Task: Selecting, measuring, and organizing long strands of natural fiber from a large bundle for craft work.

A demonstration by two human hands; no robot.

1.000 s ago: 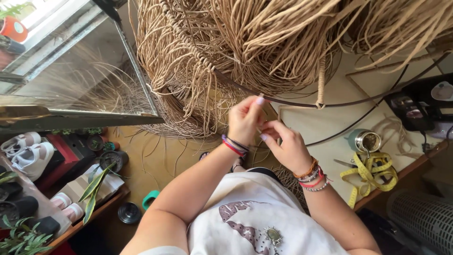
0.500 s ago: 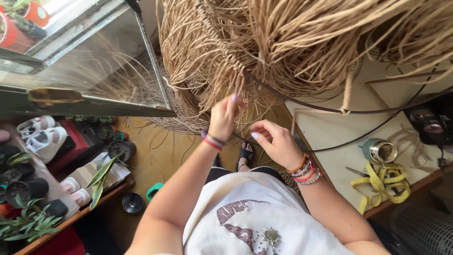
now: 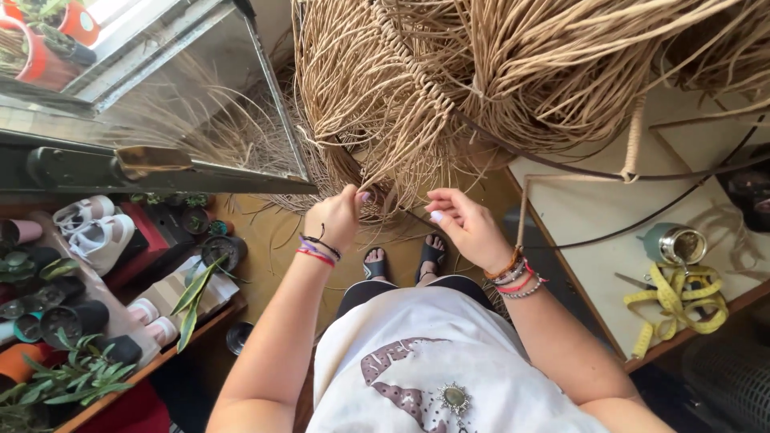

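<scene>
Head view: I see a white table (image 3: 593,216) at right with a yellow tape measure (image 3: 682,301), and shelves of plants (image 3: 64,369) at left. My left hand (image 3: 337,216) pinches hanging straw strands (image 3: 385,104); my right hand (image 3: 465,224) curls half-closed just beside them. Its grip I cannot tell.

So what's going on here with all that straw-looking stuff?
A person stands over a big hanging mass of tan fibre strands and works its lower fringe with both bare hands. The left hand pinches a few strands between its fingers; the right hand is spread open beside it, touching thin strands. On the white table to the right lie a yellow measuring tape and a small metal cup.
</scene>
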